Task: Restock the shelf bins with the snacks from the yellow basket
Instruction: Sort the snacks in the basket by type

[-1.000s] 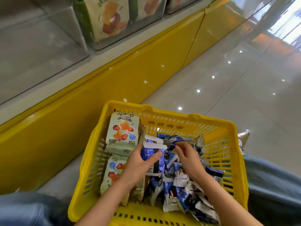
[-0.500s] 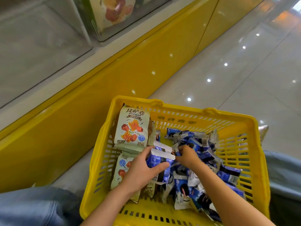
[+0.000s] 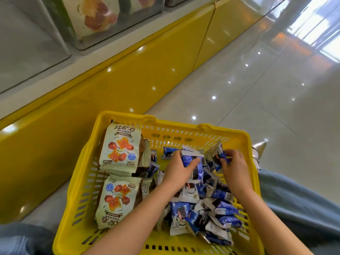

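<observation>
Yellow basket (image 3: 82, 181) perforated plastic; snack packets (image 3: 226, 210) crinkled glossy film; floor (image 3: 266, 100) polished, reflective.

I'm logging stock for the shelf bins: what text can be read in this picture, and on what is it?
"比萨卷" and "BISAJUAN": upper cream bag.
Same name, upside down: lower cream bag.
Small print on both bags: too small to read.
Blue packets: print blurred.
Raised marks on the yellow basket wall: unreadable.
Pack in the shelf bin: blurred.

Top edge cuts shelf bins (image 3: 95, 24) (contents blurred); basket (image 3: 125, 115) near rim cropped.
</observation>
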Tool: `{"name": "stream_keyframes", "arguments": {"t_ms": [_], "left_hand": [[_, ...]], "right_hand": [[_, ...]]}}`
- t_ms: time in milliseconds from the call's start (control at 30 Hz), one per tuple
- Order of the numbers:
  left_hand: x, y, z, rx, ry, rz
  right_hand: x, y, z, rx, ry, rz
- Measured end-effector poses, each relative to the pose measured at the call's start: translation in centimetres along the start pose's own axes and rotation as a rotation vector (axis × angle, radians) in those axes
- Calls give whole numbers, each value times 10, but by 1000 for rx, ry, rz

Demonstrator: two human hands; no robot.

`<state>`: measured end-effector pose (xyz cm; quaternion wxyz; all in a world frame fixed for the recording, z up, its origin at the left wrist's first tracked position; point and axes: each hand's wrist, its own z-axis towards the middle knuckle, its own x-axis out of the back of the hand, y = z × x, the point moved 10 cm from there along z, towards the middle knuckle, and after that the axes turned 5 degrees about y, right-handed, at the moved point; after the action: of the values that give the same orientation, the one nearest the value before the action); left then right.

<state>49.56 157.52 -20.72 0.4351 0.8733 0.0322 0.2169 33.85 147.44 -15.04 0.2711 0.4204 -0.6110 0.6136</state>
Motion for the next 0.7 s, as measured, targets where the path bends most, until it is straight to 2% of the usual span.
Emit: {"name": "stream_keyframes", "arguments": {"t_ms": [67, 133, 200, 233, 300, 367, 433, 567, 700], "left_hand": [[-30, 16, 11, -50, -137, -10], [-48, 19, 17, -96, -237, 11], [-40, 3, 22, -109, -188, 86], [-29, -12, 25, -95, -130, 156], [-8, -52, 28, -23, -59, 373], [3, -85, 26, 42, -106, 618], [3, -102, 24, 62, -209, 815], [5, -111, 28, 124, -298, 987], [12, -105, 32, 104, -249, 909]], "right_hand": [[1, 2, -2, 30, -29, -88], [7, -18, -10, 163, 46, -60], [-2, -40, -24, 302, 23, -19], [-18, -47, -31, 354, -67, -10], [-67, -51, -50, 385, -363, -36], [-112, -36, -68, 294, -654, -101], [-139, -20, -79, 214, -821, -196], [-155, -11, -80, 266, -828, -379], [-148, -8, -69, 339, -791, -622]]}}
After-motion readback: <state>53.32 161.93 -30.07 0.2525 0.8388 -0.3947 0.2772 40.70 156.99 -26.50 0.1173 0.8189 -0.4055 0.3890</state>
